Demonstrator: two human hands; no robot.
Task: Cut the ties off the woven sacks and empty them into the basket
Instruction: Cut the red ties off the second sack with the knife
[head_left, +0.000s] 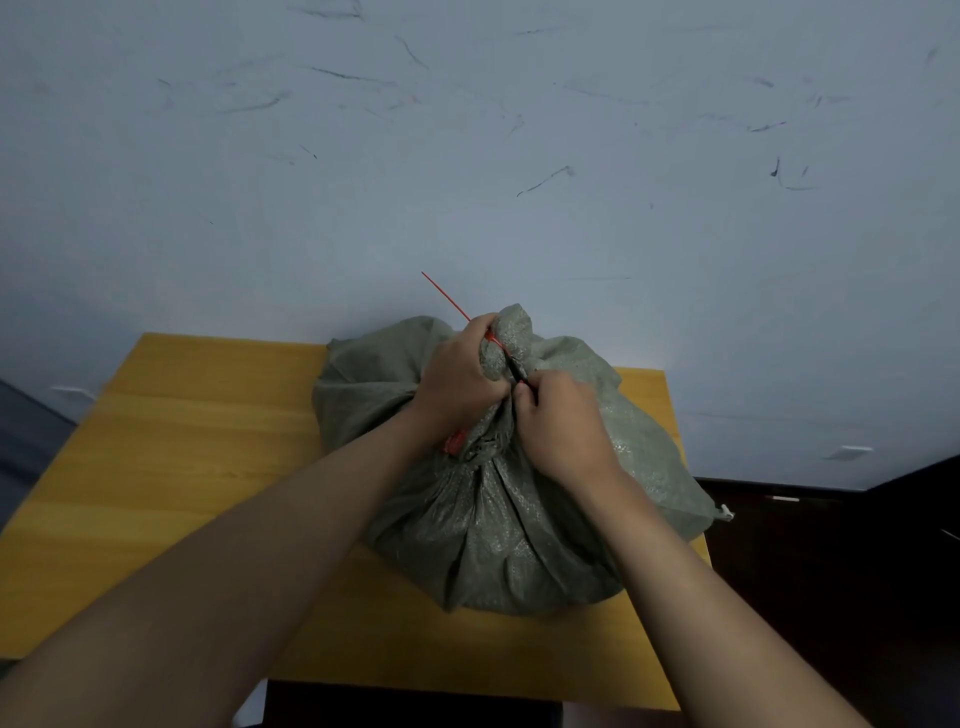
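A bulging grey-green woven sack (498, 525) sits on a yellow wooden table (197, 467). Its neck is bunched upward and bound by a thin red tie (445, 296) whose free tail sticks up to the left. My left hand (457, 379) grips the bunched neck right at the tie. Just below the tie, my right hand (563, 423) is curled around a small dark tool (521, 378) that is mostly hidden, its tip against the neck. Something red (454, 441) shows under my left wrist. No basket is in view.
A scuffed pale blue wall (467, 156) rises directly behind the table. Dark furniture (831, 571) stands to the right of the table, and a grey surface (26, 441) lies at the far left. The table's left half is bare wood.
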